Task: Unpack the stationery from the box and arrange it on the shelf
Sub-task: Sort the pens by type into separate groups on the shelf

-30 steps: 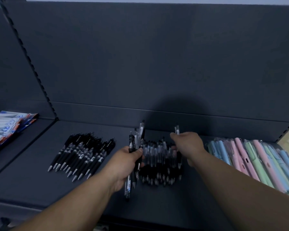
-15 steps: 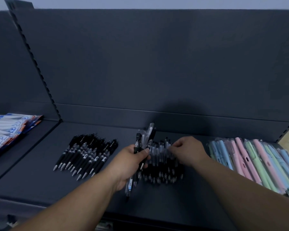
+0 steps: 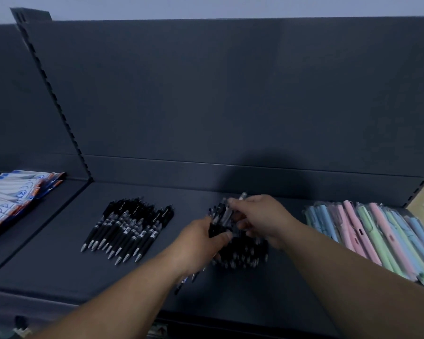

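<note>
Lying on the dark shelf (image 3: pixel 47 253), about midway along: a loose pile of pens (image 3: pixel 245 253), black and clear, directly beneath both hands. Gripped in the left hand (image 3: pixel 201 241), fingers and thumb curled tight: a bundle of pens (image 3: pixel 217 225), upper ends standing up past the thumb, tips poking out below the wrist over the front of the shelf. Just right of it, nearly touching: the right hand (image 3: pixel 262 218), fingers bent, pinching a clear pen (image 3: pixel 238 201) at the top of that bundle. Too blurred to tell whether one pen or several in the pinch. Well to the left, a row of black pens (image 3: pixel 130 228), tips toward the front edge. To the right, pastel pens (image 3: pixel 377 238) in clear wrappers, laid side by side. Far left, on the neighbouring shelf, blue-and-white packets (image 3: pixel 12 199).
</note>
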`<state>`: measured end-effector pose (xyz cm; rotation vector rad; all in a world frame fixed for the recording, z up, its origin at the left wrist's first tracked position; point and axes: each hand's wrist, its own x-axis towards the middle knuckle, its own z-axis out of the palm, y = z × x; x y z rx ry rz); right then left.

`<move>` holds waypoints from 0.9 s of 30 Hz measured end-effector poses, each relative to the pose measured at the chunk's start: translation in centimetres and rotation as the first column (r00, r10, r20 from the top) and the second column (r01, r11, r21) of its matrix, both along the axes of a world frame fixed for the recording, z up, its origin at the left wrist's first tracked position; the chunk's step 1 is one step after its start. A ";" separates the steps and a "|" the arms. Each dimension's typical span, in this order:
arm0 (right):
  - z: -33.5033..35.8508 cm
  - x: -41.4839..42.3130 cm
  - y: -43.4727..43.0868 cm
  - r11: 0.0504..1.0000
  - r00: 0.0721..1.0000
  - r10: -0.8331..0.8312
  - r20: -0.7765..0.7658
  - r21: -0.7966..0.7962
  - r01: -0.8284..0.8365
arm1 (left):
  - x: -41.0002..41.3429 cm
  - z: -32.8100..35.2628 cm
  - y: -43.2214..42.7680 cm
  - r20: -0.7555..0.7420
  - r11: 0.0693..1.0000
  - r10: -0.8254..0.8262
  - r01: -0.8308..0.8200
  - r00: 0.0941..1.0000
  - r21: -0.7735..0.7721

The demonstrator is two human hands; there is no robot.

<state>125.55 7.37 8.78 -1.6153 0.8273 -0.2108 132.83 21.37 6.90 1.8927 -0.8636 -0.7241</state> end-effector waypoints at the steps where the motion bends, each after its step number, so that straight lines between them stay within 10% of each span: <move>1: 0.0 0.0 -0.4 0.997 0.999 -0.021 0.028 0.075 0.019 | 0.1 0.0 0.1 0.010 1.000 -0.002 0.002 1.000 0.007; 5: 0.0 -0.8 -2.9 0.960 0.971 -0.220 0.098 0.200 0.197 | 1.0 0.0 0.8 -0.108 0.994 0.098 -0.092 0.989 0.062; 18: -3.7 0.6 -2.5 0.910 0.979 -0.027 -0.200 -0.410 -0.059 | 1.5 0.9 1.1 -0.628 0.970 0.175 -0.243 0.758 -0.022; 22: -2.1 0.8 -0.9 0.993 0.995 -0.091 0.050 -0.067 0.094 | 1.5 0.8 1.1 -0.609 0.975 0.148 -0.216 0.779 -0.040; 27: -1.2 1.0 0.5 0.943 0.992 0.105 0.071 0.311 -0.122 | 1.1 1.1 1.0 -0.603 0.990 0.052 -0.120 0.796 -0.073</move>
